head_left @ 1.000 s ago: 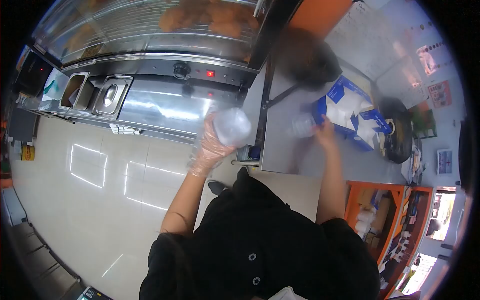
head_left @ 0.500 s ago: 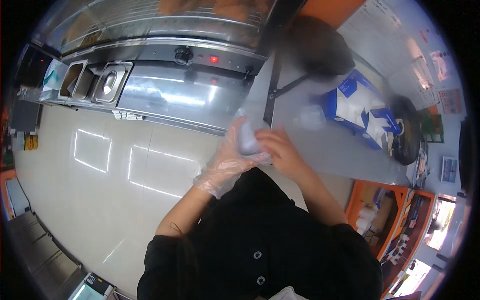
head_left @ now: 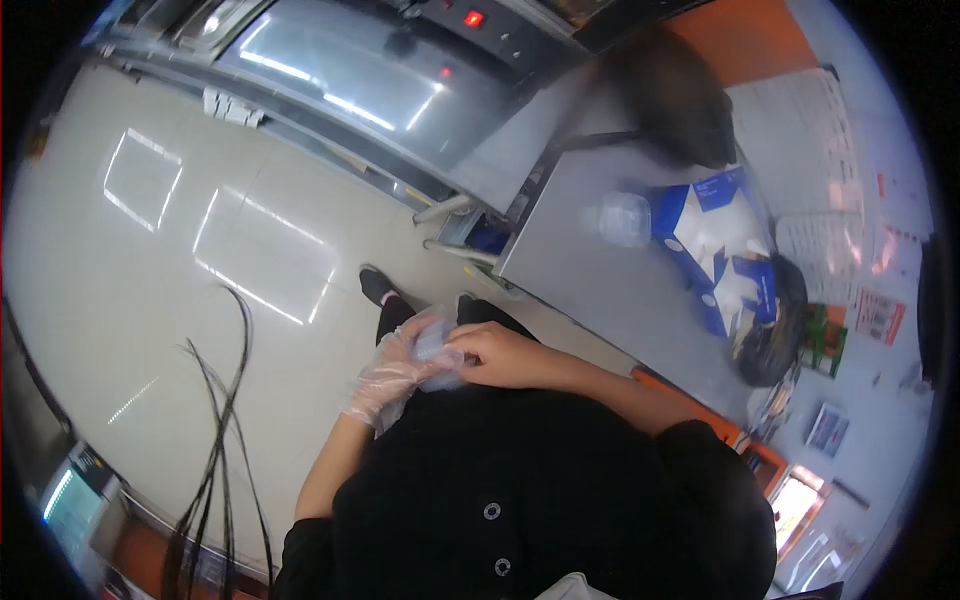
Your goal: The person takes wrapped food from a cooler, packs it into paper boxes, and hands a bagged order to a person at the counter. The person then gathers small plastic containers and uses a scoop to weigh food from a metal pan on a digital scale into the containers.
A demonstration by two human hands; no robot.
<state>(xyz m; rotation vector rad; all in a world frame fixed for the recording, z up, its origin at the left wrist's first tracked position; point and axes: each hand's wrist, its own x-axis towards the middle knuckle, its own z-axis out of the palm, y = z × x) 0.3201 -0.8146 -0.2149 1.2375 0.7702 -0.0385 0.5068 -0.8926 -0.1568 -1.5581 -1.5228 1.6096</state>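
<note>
My left hand [head_left: 390, 368], in a thin clear plastic glove, is closed around a translucent plastic container [head_left: 432, 347] in front of my waist. The bare right hand [head_left: 497, 356] meets it from the other side, its fingers bent over the container's edge. Blur and the glove hide the container's exact shape and whatever may be in it. A similar clear plastic tub [head_left: 624, 220] stands apart on the grey counter [head_left: 580, 275].
Torn-open blue and white boxes [head_left: 715, 240] sit on the counter, beside a dark bundle [head_left: 775, 335]. A steel warming unit with a red light [head_left: 473, 18] lies at upper left. Tiled floor [head_left: 265, 240] extends left. Papers [head_left: 815, 210] hang on the wall.
Both hands have come down and closer to my waist with the container. The view has turned and tilted down, so my feet now show and the warming unit has moved up.
</note>
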